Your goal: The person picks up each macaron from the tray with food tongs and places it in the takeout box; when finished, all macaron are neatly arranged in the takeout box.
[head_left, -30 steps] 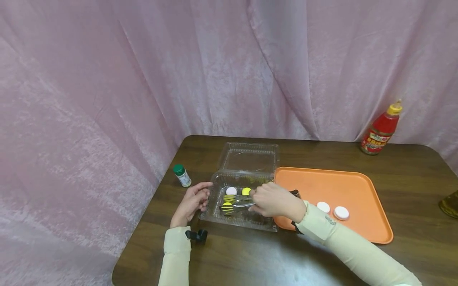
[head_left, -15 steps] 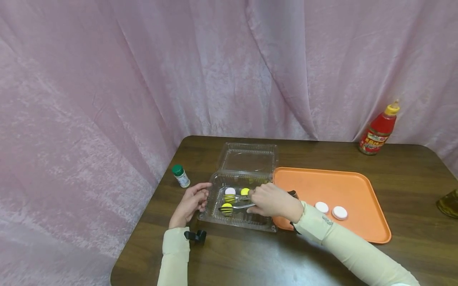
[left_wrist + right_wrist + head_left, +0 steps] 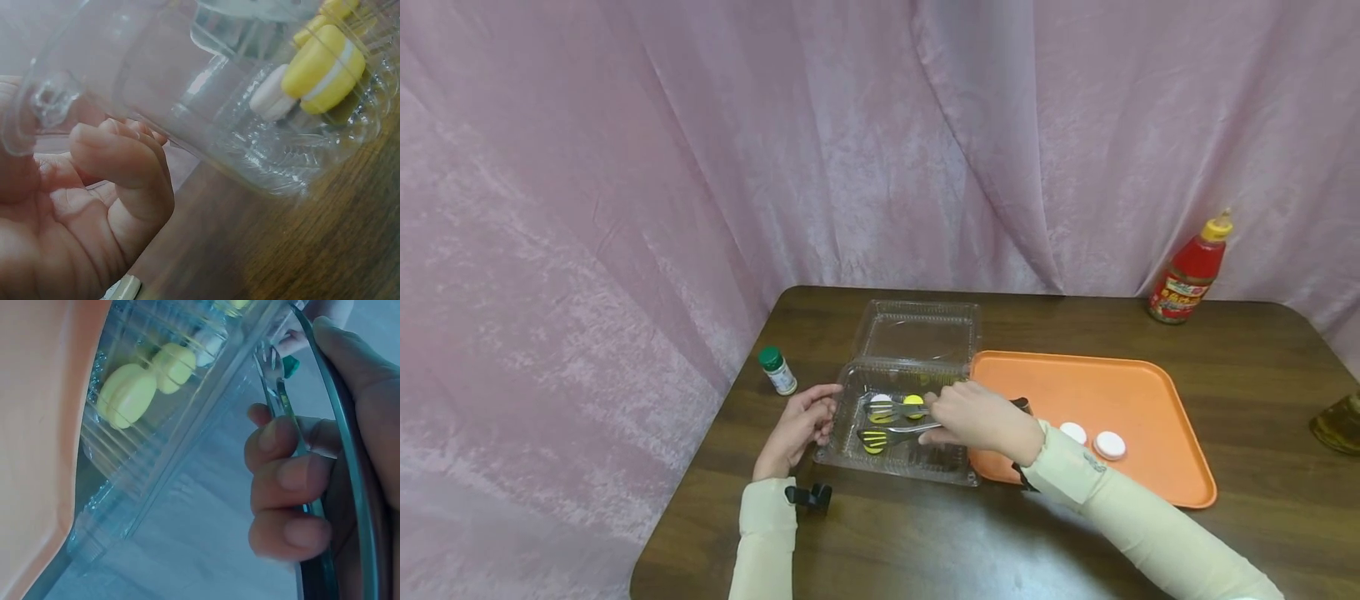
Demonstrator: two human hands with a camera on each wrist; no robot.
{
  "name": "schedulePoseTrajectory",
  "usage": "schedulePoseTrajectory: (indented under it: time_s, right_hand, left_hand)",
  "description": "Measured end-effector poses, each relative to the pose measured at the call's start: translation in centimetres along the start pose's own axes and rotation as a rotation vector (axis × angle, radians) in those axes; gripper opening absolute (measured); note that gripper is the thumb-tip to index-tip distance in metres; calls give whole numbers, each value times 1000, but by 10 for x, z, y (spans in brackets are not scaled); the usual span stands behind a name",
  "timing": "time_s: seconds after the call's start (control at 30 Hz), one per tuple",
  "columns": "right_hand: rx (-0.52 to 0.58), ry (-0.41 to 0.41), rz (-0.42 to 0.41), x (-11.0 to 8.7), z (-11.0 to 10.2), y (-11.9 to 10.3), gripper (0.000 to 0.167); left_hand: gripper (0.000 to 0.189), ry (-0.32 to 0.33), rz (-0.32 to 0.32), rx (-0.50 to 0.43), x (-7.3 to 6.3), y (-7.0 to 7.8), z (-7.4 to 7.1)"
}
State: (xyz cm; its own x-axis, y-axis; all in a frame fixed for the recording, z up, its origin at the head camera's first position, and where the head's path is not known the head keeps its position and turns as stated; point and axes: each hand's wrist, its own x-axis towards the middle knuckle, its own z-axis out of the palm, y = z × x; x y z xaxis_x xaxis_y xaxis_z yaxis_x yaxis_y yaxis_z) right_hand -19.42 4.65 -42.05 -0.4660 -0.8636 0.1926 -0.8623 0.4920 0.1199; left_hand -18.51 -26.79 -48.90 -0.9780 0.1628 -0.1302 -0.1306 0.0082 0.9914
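My right hand (image 3: pixel 977 419) grips metal tongs (image 3: pixel 347 425) over an opened clear plastic container (image 3: pixel 902 472). The tongs' slotted ends are apart, above yellow macarons (image 3: pixel 325 69) and a whitish macaron (image 3: pixel 273 97) in the container's base. They partly cover these in the head view; whether they touch any I cannot tell. Another yellow macaron (image 3: pixel 914 402) shows beside the upper tong arm. At the container's left side, my left hand (image 3: pixel 797 429) holds the rim, thumb and curled index finger (image 3: pixel 119 156) at its corner.
An orange tray (image 3: pixel 1060 379) with two white macarons (image 3: pixel 1109 445) adjoins the container's right side. A green-capped shaker (image 3: pixel 778 372) stands beyond my left hand. A red sauce bottle (image 3: pixel 1189 275) is at the back right; a dark jar (image 3: pixel 1337 425) lies at the right edge.
The tongs have turned a little in my right hand, and their slotted ends shift over the macarons. The left hand stays at the rim. The whole head view drifts slightly.
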Motion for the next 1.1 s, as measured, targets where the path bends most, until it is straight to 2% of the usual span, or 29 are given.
schedulePoseTrajectory:
  time_s: [0.3, 0.7, 0.87, 1.1]
  right_hand:
    - [131, -32, 97, -14, -6, 4, 47]
    - [195, -49, 198, -43, -18, 17, 42]
    - [183, -7, 228, -57, -21, 19, 38]
    - [188, 45, 275, -78, -23, 23, 42]
  left_hand:
    - [47, -6, -3, 22, -1, -1, 0]
    - [50, 10, -26, 3, 0, 0, -1]
    - [50, 6, -25, 4, 0, 0, -1]
    - [51, 8, -26, 6, -2, 2, 1]
